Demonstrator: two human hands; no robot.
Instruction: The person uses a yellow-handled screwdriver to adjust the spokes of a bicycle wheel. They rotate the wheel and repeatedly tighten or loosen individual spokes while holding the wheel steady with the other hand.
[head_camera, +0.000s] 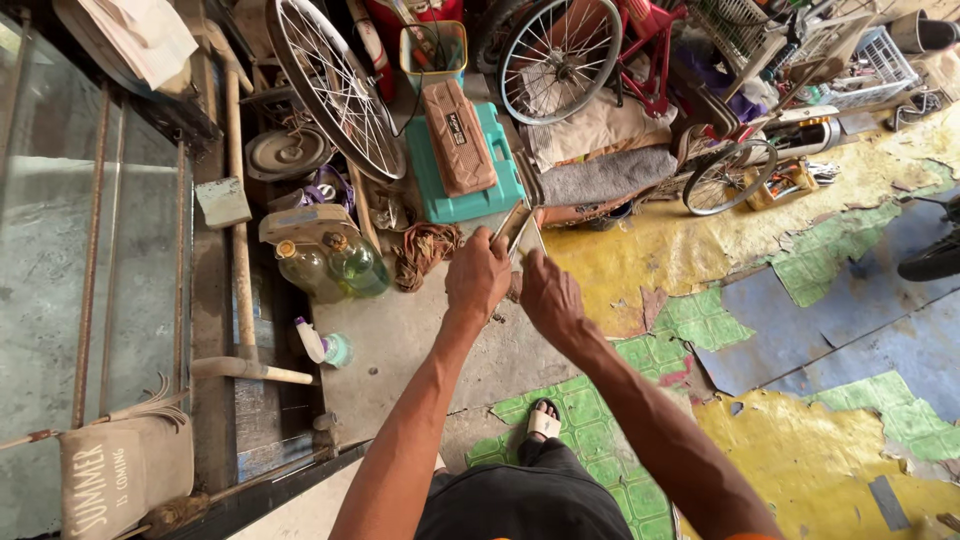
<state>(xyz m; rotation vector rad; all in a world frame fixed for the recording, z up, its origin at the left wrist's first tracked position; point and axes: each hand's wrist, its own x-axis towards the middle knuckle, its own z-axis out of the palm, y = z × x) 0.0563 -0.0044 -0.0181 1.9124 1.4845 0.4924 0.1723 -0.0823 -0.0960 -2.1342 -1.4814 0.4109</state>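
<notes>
Above the worn floor (800, 330), we held one flat metal strip (517, 227), left hand (477, 278) clamped around it, right hand (549, 297) pinching its lower edge, handling seemingly midway.

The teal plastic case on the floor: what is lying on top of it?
On the teal case lies a brown ribbed rectangular case, set lengthwise and covering the middle of the lid. A bicycle wheel leans across its left edge. What the teal case holds inside cannot be seen.

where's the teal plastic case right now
In the head view the teal case lies on the floor at upper centre, under a brown case, just beyond both hands, between two bicycle wheels.
</notes>
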